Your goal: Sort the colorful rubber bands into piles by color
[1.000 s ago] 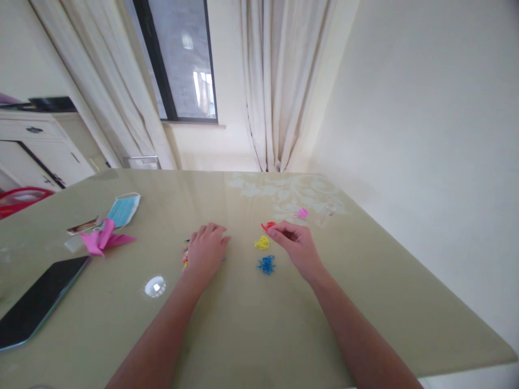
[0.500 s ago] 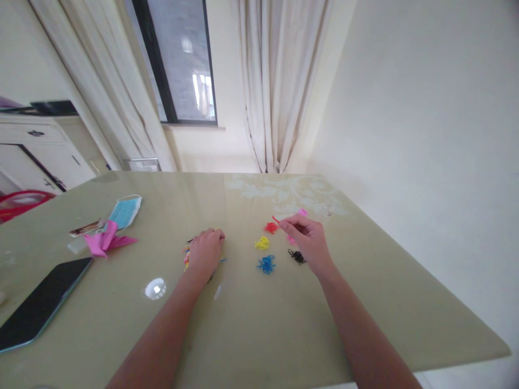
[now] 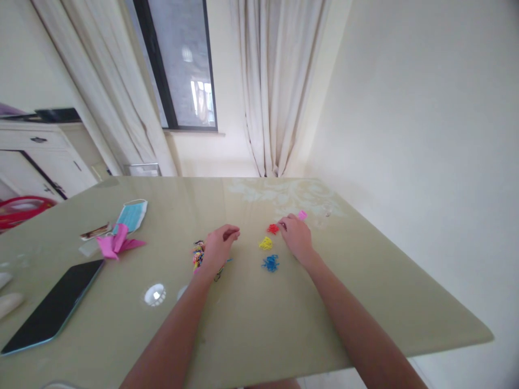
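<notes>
My left hand (image 3: 220, 247) is above the right side of a mixed pile of small coloured rubber bands (image 3: 198, 254). Its thumb and fingertips are pinched together, and anything between them is too small to make out. My right hand (image 3: 297, 236) is low over the table, its closed fingertips at the right edge of a red rubber band pile (image 3: 273, 229). Whatever they hold is hidden. Below the red pile are a yellow pile (image 3: 266, 243) and a blue pile (image 3: 270, 263). A pink item (image 3: 302, 215) shows just beyond my right hand, which covers the spot where black bands lay.
On the left of the glossy table (image 3: 251, 335) lie a dark-screened phone (image 3: 52, 308), a folded pink paper shape (image 3: 118, 244) and a blue face mask (image 3: 133, 215). A light reflection (image 3: 155, 294) shows on the surface. A wall (image 3: 425, 135) borders the right side.
My right hand has lowered and moved left to the red pile; the red band it held is no longer visible. My left hand has lifted off the mixed pile and shifted right, fingertips pinched.
</notes>
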